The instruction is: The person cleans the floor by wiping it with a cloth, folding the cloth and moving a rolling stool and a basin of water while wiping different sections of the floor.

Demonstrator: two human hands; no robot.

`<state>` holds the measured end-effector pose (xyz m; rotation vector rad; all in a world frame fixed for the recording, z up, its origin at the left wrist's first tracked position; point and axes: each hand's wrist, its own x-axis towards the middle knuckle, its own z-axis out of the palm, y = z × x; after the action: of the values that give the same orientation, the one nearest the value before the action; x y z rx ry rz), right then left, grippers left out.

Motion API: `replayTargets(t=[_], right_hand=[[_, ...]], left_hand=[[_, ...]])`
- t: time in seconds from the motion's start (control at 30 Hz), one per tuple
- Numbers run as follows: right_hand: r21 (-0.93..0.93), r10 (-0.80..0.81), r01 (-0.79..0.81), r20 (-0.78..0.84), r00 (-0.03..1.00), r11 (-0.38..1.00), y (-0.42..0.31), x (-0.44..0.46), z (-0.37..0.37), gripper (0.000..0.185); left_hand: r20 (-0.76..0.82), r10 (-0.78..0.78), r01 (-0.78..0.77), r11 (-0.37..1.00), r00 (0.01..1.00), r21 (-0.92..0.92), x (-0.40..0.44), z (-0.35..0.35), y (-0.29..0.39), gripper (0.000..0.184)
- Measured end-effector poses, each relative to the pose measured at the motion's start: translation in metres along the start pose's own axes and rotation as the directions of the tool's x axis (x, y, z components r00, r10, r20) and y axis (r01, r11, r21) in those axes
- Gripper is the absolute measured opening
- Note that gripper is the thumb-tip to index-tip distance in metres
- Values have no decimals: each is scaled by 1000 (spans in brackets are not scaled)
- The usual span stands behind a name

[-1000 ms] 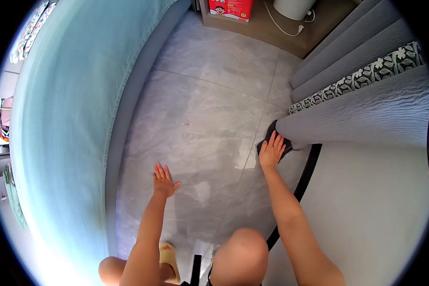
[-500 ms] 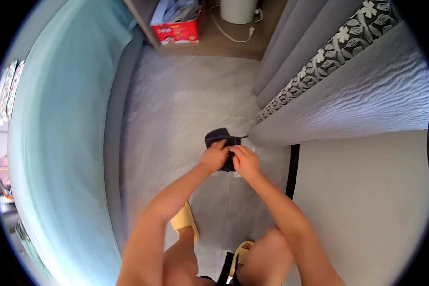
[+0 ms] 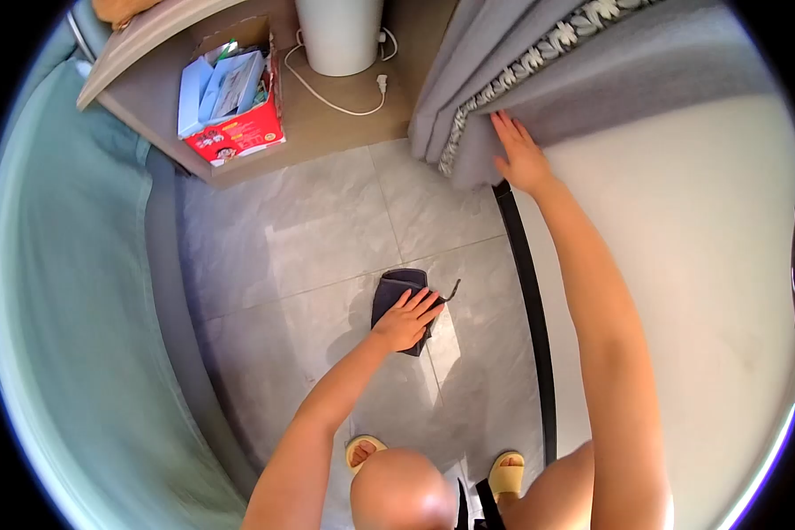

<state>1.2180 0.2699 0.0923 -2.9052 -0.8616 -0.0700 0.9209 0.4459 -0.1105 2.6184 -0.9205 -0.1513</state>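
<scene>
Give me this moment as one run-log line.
left hand: flat on dark cloth | dark cloth: layered, on tiled floor | right hand: open, at grey curtain's lower edge | red box: on shelf

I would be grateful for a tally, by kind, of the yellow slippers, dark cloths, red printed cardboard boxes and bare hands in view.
Yellow open-toed slippers: 2
Dark folded cloth: 1
Red printed cardboard box: 1
Bare left hand and right hand: 2
Total: 6
</scene>
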Motion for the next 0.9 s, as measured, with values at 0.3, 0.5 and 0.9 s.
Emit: replayTargets(t=[0.3, 0.5, 0.9], right_hand=[[38, 73, -72, -29, 997, 997, 34, 43, 12, 76], [-6, 44, -45, -127, 991, 999, 34, 52, 24, 68], [20, 6, -2, -192, 981, 1000, 71, 117, 32, 71]], left_hand=[[53, -75, 81, 990, 996, -116, 38, 42, 44, 65], [-2, 105, -104, 992, 995, 65, 174, 28, 18, 62], [-314, -565, 585, 810, 763, -34, 225, -54, -169, 65]])
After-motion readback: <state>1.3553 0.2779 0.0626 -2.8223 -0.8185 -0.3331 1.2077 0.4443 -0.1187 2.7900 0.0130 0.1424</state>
